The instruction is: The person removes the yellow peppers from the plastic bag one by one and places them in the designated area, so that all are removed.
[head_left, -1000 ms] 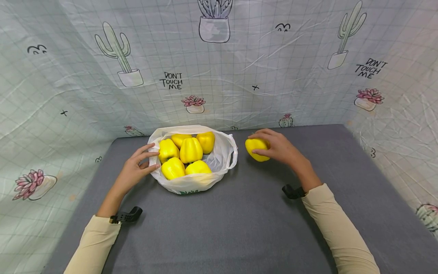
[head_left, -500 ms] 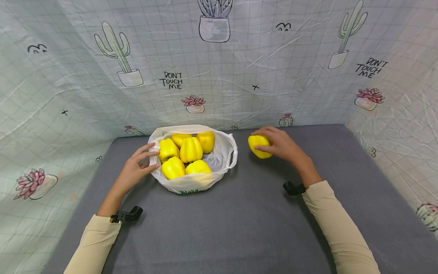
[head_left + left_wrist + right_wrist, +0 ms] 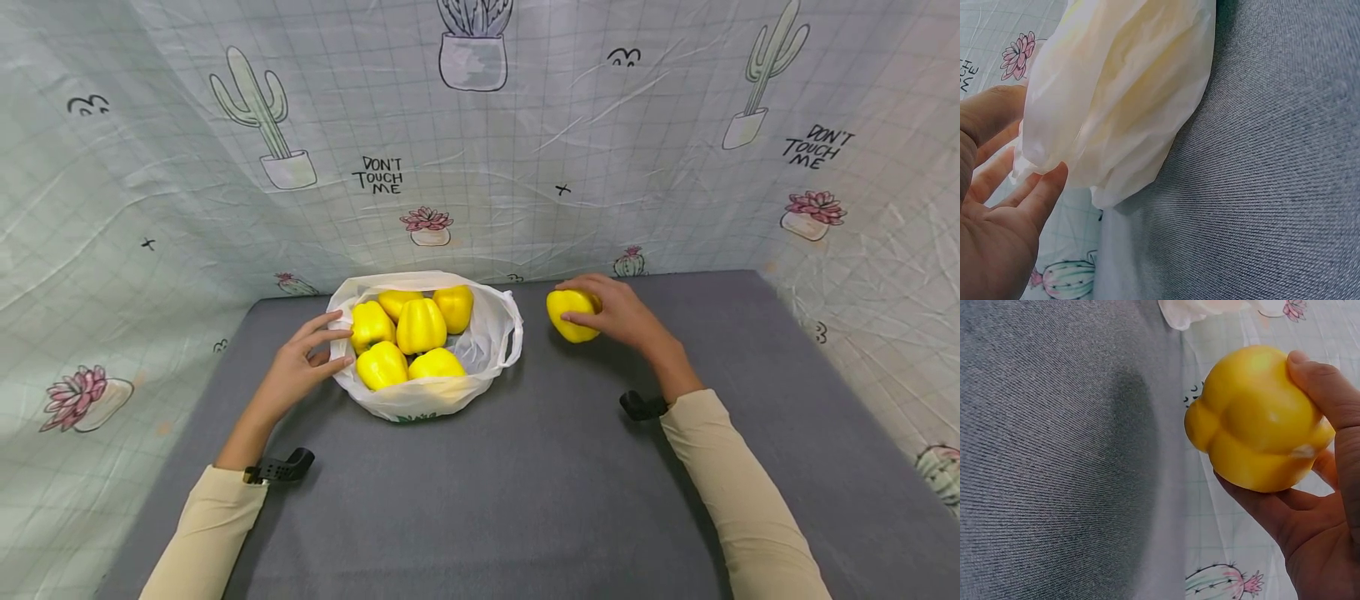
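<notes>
A white plastic bag stands with its mouth spread, holding several yellow bell peppers. My left hand is at the bag's left rim, fingers spread. In the left wrist view the thin film of the bag runs between the fingers of my left hand, with one fingertip on its outer side and others partly hidden behind it. To the right of the bag, my right hand grips another yellow bell pepper between thumb and fingers. The right wrist view shows the lobed end of this bell pepper above the grey cloth.
A grey cloth covers the table. Behind it and at both sides hangs a pale sheet printed with cacti and lettering. The bag's loop handle sticks out on the side facing my right hand. Each wrist wears a black camera strap.
My right hand has shifted slightly right and back, toward the hanging sheet, carrying the bell pepper. The left hand and the bag have stayed in place.
</notes>
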`<state>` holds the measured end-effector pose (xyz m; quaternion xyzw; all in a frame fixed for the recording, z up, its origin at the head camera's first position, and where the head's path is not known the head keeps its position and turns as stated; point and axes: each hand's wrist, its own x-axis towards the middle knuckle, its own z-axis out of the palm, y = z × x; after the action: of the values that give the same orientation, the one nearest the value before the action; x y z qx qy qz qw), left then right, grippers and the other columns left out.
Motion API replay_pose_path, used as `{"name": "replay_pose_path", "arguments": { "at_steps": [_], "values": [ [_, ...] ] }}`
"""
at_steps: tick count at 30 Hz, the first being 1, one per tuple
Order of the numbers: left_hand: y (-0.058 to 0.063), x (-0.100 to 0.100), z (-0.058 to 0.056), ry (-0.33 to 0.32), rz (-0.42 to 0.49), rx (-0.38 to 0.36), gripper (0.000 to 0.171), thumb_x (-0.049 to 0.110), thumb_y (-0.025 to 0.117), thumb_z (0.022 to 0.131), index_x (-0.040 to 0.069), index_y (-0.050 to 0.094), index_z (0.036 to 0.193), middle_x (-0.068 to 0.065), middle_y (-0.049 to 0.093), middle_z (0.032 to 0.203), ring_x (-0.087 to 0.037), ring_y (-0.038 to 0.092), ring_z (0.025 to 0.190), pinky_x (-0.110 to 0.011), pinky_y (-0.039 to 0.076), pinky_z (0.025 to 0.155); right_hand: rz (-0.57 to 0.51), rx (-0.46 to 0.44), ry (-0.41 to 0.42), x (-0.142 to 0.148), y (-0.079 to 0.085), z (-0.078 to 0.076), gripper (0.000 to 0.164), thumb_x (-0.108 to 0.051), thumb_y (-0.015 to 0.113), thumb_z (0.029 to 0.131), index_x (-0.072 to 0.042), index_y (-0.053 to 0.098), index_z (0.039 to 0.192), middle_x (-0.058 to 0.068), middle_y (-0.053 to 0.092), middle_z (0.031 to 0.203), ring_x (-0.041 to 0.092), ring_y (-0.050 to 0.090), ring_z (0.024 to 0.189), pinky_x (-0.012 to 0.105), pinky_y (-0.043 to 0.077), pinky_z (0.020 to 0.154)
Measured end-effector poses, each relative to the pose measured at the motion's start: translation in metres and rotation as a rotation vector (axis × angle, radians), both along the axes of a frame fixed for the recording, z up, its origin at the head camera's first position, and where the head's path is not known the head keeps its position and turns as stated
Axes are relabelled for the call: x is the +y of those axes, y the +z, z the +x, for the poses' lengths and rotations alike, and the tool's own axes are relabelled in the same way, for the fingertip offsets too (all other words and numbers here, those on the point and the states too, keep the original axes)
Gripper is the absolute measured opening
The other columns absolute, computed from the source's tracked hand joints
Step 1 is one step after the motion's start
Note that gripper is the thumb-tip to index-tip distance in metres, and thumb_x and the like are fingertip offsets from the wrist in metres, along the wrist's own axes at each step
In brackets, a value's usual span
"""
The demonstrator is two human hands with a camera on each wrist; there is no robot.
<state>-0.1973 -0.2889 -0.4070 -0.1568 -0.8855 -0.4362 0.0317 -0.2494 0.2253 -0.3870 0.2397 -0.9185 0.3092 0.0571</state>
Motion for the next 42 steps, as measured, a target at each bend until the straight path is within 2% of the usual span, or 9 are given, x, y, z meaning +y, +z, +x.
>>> {"name": "replay_pose_path", "arguments": {
  "at_steps": [12, 22, 26, 33, 42],
  "values": [
    [-0.001, -0.001, 0.000, 0.004, -0.003, 0.004, 0.043, 0.015, 0.078, 0.092, 0.004, 0.066, 0.132, -0.007, 0.034, 0.161, -0.036, 0.028, 0.149, -0.057, 0.040, 0.108, -0.004, -0.015, -0.003, -0.002, -0.009, -0.009, 0.050, -0.037, 0.077, 0.092, -0.019, 0.065, 0.136, 0.013, 0.059, 0.140, 0.033, 0.056, 0.118, 0.053, 0.050, 0.092],
    [0.000, -0.001, 0.000, 0.006, -0.010, 0.018, 0.043, 0.015, 0.077, 0.092, 0.003, 0.066, 0.131, -0.008, 0.034, 0.161, -0.038, 0.028, 0.149, -0.060, 0.040, 0.107, -0.029, -0.011, -0.068, -0.001, -0.015, -0.019, 0.049, -0.038, 0.076, 0.093, -0.020, 0.065, 0.137, 0.011, 0.061, 0.140, 0.032, 0.057, 0.118, 0.053, 0.049, 0.091],
    [0.000, 0.000, 0.001, 0.008, -0.010, 0.008, 0.043, 0.015, 0.078, 0.092, 0.003, 0.066, 0.132, -0.008, 0.034, 0.162, -0.038, 0.028, 0.149, -0.060, 0.040, 0.107, -0.034, -0.042, -0.102, -0.001, -0.018, -0.022, 0.050, -0.040, 0.075, 0.093, -0.020, 0.065, 0.137, 0.010, 0.060, 0.140, 0.032, 0.057, 0.118, 0.052, 0.049, 0.093],
    [0.000, 0.000, 0.003, 0.014, -0.005, 0.005, 0.043, 0.015, 0.078, 0.091, 0.004, 0.066, 0.131, -0.006, 0.033, 0.162, -0.036, 0.028, 0.150, -0.059, 0.040, 0.107, -0.058, -0.129, -0.120, 0.001, -0.021, -0.031, 0.053, -0.046, 0.070, 0.095, -0.021, 0.062, 0.141, 0.012, 0.060, 0.140, 0.032, 0.059, 0.110, 0.050, 0.050, 0.089],
    [0.002, 0.000, 0.000, 0.025, -0.035, 0.009, 0.043, 0.016, 0.078, 0.091, 0.004, 0.066, 0.131, -0.007, 0.034, 0.162, -0.038, 0.028, 0.149, -0.061, 0.041, 0.107, -0.091, -0.214, -0.091, 0.001, -0.021, -0.045, 0.056, -0.046, 0.066, 0.099, -0.019, 0.056, 0.147, 0.015, 0.054, 0.146, 0.037, 0.054, 0.125, 0.054, 0.046, 0.102]
  ]
}}
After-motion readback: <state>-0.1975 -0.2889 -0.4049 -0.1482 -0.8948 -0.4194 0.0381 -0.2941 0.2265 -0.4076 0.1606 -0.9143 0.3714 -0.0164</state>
